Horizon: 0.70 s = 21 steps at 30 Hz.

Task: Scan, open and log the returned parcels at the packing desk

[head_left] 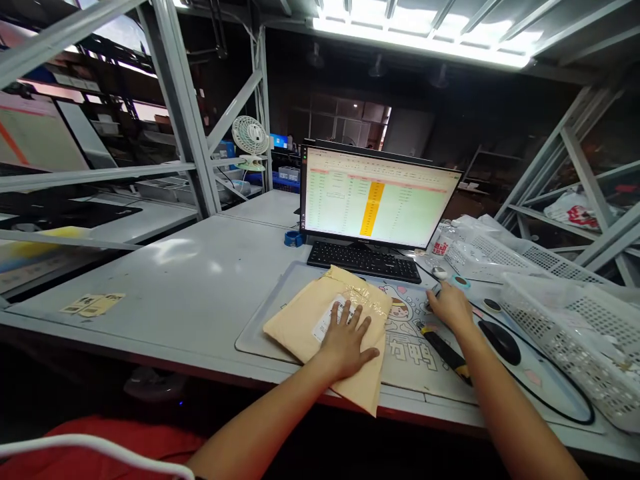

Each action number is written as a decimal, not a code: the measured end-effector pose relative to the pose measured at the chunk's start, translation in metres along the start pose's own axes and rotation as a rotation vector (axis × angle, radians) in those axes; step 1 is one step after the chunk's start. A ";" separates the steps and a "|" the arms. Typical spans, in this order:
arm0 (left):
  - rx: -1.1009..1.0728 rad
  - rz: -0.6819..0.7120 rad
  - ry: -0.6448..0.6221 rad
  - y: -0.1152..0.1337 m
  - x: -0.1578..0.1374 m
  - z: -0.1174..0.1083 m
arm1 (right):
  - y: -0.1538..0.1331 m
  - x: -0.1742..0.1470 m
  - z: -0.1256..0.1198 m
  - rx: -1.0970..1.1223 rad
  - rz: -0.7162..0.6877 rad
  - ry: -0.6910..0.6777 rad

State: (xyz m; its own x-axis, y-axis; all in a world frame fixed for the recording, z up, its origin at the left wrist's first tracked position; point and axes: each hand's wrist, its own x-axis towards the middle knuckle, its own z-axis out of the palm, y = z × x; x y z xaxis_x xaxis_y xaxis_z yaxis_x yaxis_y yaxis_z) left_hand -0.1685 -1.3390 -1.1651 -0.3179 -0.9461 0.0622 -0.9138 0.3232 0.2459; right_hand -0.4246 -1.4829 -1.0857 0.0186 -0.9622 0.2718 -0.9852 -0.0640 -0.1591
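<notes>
A flat tan paper envelope (300,308) lies just on the near side of the black rectangular plastic keyboard (363,261). Judged progress: taping and labelling done; opening not done, no cut visible. Left hand (346,339) spread flat on the envelope, gripping nothing. Right hand (451,308), right of the keyboard, fingers bent; grip cannot be determined.

one envelope (303,315), one black mouse (500,342), one yellow-black tool (444,351), one desk mat (407,350), one fan (250,135)

O/h strip light (420,44) glows above wht table (200,267), metal frame (177,100), dk bkgd (350,77).
</notes>
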 end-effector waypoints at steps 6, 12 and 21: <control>0.057 -0.001 0.076 -0.002 0.004 0.010 | -0.056 0.037 0.047 0.075 -0.018 -0.069; 0.035 0.018 0.102 -0.007 0.003 0.016 | -0.066 0.048 0.085 0.033 -0.052 -0.012; 0.007 0.022 0.114 -0.008 0.003 0.017 | -0.063 0.077 0.071 -0.068 -0.186 -0.150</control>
State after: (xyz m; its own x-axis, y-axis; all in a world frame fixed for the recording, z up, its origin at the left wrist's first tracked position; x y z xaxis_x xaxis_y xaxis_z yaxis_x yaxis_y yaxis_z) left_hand -0.1663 -1.3436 -1.1829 -0.3071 -0.9350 0.1776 -0.9089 0.3434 0.2366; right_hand -0.3489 -1.5718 -1.1222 0.2206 -0.9644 0.1459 -0.9716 -0.2305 -0.0542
